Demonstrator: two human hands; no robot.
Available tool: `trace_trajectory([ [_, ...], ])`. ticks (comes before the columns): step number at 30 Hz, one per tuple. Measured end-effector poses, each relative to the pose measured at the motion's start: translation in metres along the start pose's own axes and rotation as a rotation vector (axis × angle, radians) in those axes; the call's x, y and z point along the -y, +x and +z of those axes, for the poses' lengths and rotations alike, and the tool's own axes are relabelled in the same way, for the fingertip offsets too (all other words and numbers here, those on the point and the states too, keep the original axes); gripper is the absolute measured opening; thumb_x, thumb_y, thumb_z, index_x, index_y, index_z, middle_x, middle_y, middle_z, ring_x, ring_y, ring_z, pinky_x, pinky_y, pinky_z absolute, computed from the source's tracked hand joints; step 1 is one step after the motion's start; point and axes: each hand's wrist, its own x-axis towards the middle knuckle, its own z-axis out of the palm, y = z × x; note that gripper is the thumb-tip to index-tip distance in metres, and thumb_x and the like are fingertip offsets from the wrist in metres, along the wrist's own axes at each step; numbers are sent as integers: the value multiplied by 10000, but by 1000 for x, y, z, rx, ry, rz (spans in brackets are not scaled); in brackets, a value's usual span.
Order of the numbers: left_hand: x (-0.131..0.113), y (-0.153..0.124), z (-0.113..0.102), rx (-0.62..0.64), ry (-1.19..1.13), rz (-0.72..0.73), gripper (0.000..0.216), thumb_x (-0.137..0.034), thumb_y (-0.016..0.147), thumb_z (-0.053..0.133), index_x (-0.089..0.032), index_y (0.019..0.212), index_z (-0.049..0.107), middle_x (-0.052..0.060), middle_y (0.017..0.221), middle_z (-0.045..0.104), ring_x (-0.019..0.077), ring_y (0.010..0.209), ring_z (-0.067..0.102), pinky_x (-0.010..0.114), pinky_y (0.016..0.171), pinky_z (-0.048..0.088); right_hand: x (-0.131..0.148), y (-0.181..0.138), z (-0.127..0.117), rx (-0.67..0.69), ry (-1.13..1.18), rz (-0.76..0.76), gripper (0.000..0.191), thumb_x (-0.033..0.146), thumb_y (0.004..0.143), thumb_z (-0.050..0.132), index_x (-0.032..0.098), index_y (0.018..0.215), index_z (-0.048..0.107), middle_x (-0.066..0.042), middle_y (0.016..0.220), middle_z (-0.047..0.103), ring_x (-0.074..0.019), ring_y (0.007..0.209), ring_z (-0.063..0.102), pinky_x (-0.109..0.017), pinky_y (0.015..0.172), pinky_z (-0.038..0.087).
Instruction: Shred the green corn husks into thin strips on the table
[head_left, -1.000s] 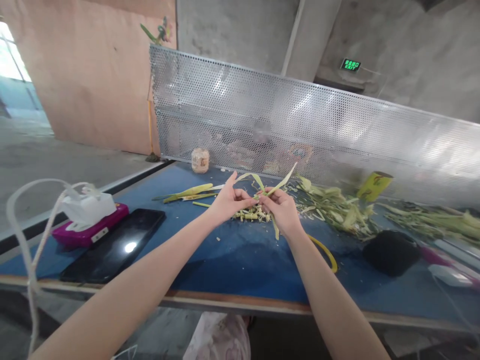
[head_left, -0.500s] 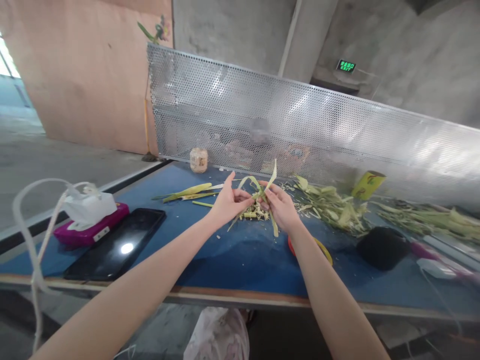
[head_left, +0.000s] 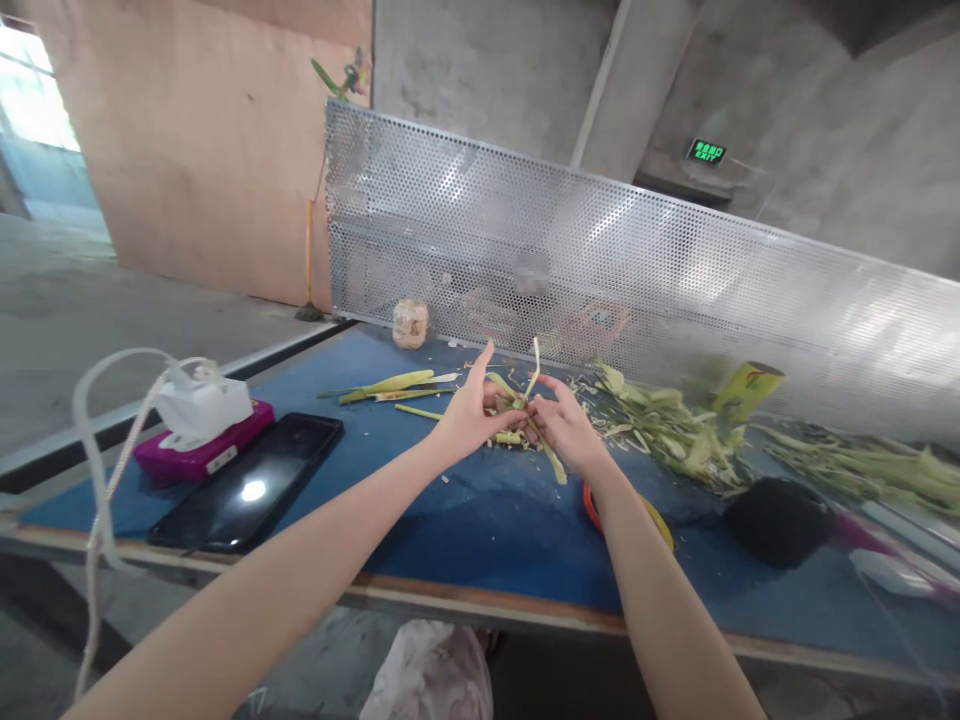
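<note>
My left hand (head_left: pixel 471 412) and my right hand (head_left: pixel 570 428) meet over the middle of the blue table (head_left: pixel 480 520). Both pinch the same green leaf strip (head_left: pixel 525 395), which sticks up between them and hangs down past my right wrist. The left index finger points upward while thumb and other fingers grip. Below the hands lies a small heap of leaf scraps (head_left: pixel 510 437).
A black phone (head_left: pixel 251 483) and a pink box (head_left: pixel 199 452) with a white charger lie at the left. Green stalks (head_left: pixel 390 385) lie behind; a leaf pile (head_left: pixel 675 430), yellow cup (head_left: pixel 746 390) and black object (head_left: pixel 780 522) sit right. A perforated metal screen (head_left: pixel 600 260) stands behind.
The long leaf end that pointed right one second ago has been turned upright and drawn in between my hands. The camera view shifted slightly.
</note>
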Motion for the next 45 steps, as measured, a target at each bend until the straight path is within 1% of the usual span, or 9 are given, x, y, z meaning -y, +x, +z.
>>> trace_trajectory([
  [5,1,2,-3,25,-65,-68,949,-183,667,597,-249,1326,-84,7,762,580,59,460,505,191,428,397,4,-2,-3,31,-107,-12,497,270,679,577,222,1096,311,59,599,550,-80,448,438,-221,448,328],
  [10,0,5,-4,24,-144,-132,939,-134,650,607,-203,1326,-41,-3,740,575,57,424,508,225,450,440,5,-2,-4,27,-141,-6,510,248,678,571,207,1111,304,65,583,542,-92,530,479,-215,494,344],
  [15,-4,7,-5,-13,-216,-132,910,-85,633,615,-190,1318,24,-10,740,573,70,472,542,247,511,477,11,-4,-3,42,-168,9,463,268,673,573,184,1079,365,65,569,532,-83,502,458,-204,469,328],
  [21,4,6,-9,72,-99,-123,926,-162,671,599,-216,1329,-52,13,755,579,65,435,519,226,451,445,7,-1,-5,30,-209,52,411,308,678,569,165,1049,469,27,611,577,-95,522,507,-227,504,393],
  [25,10,4,-7,152,-31,-115,948,-203,669,609,-183,1332,-69,-35,599,542,76,434,505,207,431,420,1,3,-3,-101,-258,-46,286,312,655,595,177,906,600,-31,818,635,-148,728,575,-280,669,437],
  [29,7,4,-3,95,-122,-148,969,-250,668,617,-208,1327,-93,-17,640,559,89,499,524,190,413,409,0,3,2,-274,-267,-77,181,318,629,613,159,706,652,-32,692,657,-174,685,585,-301,669,440],
  [34,-3,5,3,8,-209,-261,870,-196,693,592,-151,1335,6,-45,581,515,78,483,489,191,398,401,6,0,6,-338,-308,-87,174,316,616,623,159,676,667,-27,639,652,-164,604,567,-282,590,432],
  [39,-9,5,3,53,-290,-309,863,-114,674,598,-127,1331,38,-14,651,579,66,466,493,214,440,415,9,-2,6,-399,-404,-34,198,339,592,639,143,606,661,-11,504,592,-146,498,517,-260,489,389],
  [45,-2,4,-2,150,-265,-332,863,-139,634,643,-98,1316,116,-10,632,601,79,492,523,229,496,431,3,0,4,-381,-382,-31,199,340,577,646,141,581,645,-27,568,614,-142,518,523,-254,500,380],
])
